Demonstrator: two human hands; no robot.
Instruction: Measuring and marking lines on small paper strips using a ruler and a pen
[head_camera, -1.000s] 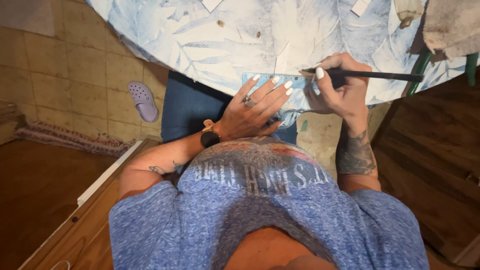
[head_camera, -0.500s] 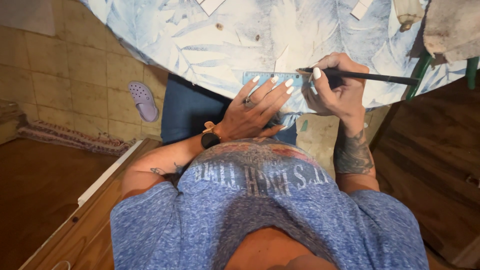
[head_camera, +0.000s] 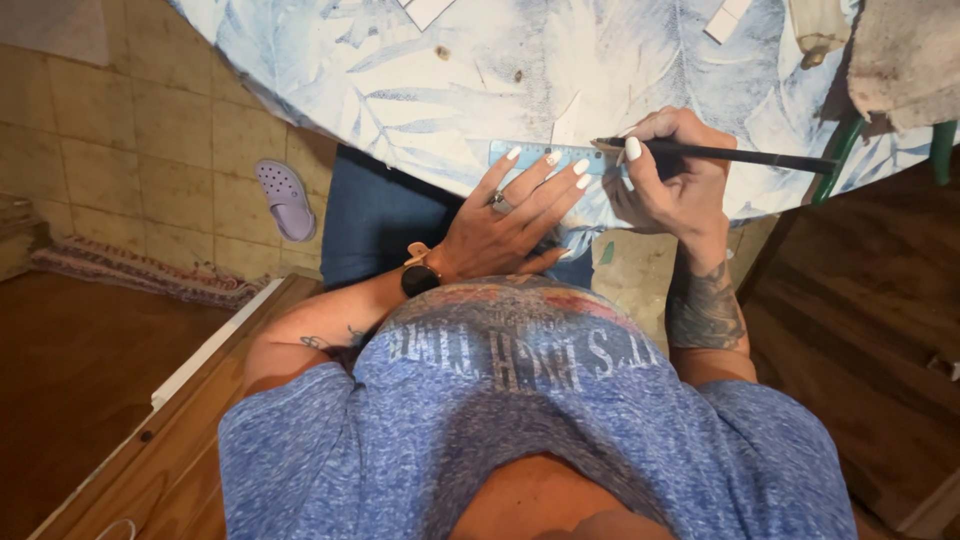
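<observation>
At the table's near edge we press our flat, open left hand (head_camera: 515, 215) on the blue ruler (head_camera: 540, 156) while our right hand (head_camera: 665, 180) grips a brush (head_camera: 730, 155); any ruler slip could skew the stroke.

A single head-worn camera looks steeply down past the wearer's chest, close over the bench (head_camera: 400, 70) edge, taking in both hands (head_camera: 520, 215) near frame centre and the floor (head_camera: 130, 130) below at left.
</observation>
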